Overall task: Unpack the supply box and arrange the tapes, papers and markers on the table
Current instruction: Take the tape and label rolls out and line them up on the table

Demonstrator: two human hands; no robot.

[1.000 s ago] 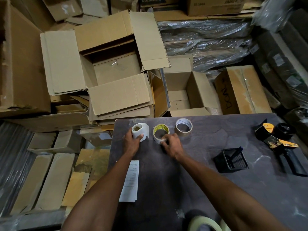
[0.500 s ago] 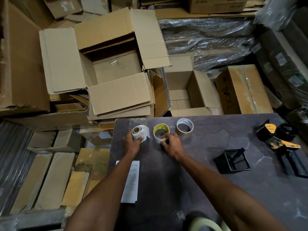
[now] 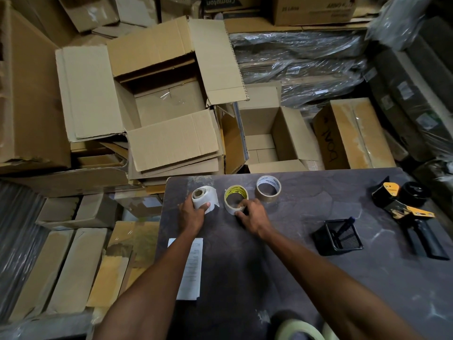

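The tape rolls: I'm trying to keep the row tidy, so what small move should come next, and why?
Probably release both rolls. The left hand grips the white roll and the right hand touches the yellow-cored roll; both already stand on the table in line with the brown roll.

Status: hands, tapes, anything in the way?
Left hand grips white roll. Right hand on yellow-core tape. Brown tape beside, untouched. Nothing in the way.

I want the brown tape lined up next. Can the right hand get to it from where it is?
Probably yes. The right hand rests on the yellow-cored tape, and the brown tape stands just beyond it on the table, apart, with nothing between.
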